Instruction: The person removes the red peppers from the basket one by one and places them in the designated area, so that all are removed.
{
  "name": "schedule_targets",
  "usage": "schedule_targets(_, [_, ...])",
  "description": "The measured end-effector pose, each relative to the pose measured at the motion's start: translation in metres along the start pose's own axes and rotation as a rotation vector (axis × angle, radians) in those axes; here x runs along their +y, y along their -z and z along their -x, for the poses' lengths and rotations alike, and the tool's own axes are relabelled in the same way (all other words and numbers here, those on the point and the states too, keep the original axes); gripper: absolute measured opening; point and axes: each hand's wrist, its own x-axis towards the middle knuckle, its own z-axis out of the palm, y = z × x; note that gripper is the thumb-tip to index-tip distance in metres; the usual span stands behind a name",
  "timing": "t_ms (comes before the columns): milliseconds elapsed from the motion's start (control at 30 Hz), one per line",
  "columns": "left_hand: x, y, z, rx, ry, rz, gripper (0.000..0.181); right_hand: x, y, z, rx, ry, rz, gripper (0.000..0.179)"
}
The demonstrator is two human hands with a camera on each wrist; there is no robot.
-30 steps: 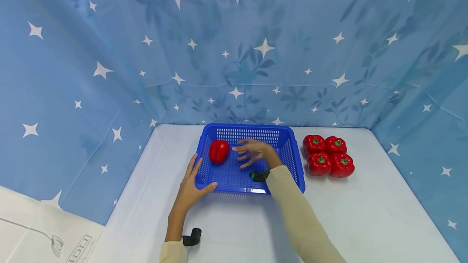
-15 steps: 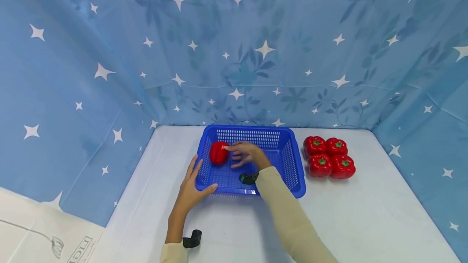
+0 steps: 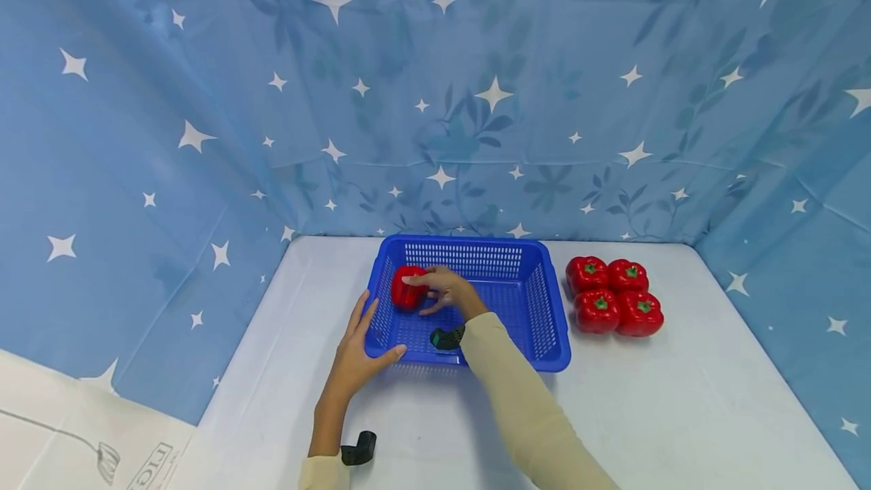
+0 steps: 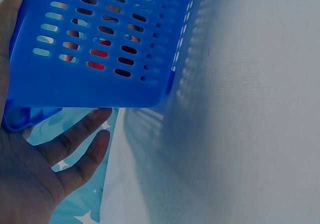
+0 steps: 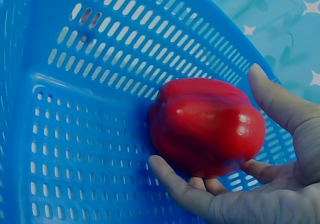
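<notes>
A blue perforated plastic basket (image 3: 503, 293) sits on the white table. Inside its left end lies a red bell pepper (image 3: 403, 295), large in the right wrist view. My right hand (image 3: 445, 289) reaches around this pepper. In the right wrist view the fingers (image 5: 180, 186) curve beneath it while the thumb (image 5: 272, 97) stands a little off its surface. With fingers spread straight, my left hand (image 3: 354, 358) spans the basket's front left corner, thumb along the front rim. The left wrist view shows its fingers (image 4: 80, 166) outside the basket wall.
Right of the basket stands a tight cluster of several red bell peppers (image 3: 615, 297), green stems up. A blue curtain (image 3: 476, 97) with white stars hangs behind and at both sides. Black wrist devices (image 3: 447, 338) are worn on both arms.
My right hand has moved left across the basket, from its middle to the red bell pepper inside. My left hand stays on the corner, and the pepper has not moved.
</notes>
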Motion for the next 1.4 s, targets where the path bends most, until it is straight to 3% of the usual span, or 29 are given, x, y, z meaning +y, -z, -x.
schedule_targets(533, [-0.002,-0.001,-0.002,-0.005,-0.015,-0.001,0.1,0.002,-0.003,-0.004,0.06,0.0,-0.018,0.063])
schedule_targets(833, [-0.001,-0.002,-0.001,0.0,-0.014,0.0,0.1,0.002,0.002,-0.003,0.079,-0.005,0.004,0.063])
schedule_targets(1400, [-0.001,0.0,-0.002,-0.013,-0.019,-0.012,0.101,-0.005,0.023,0.004,-0.085,0.087,0.012,0.066])
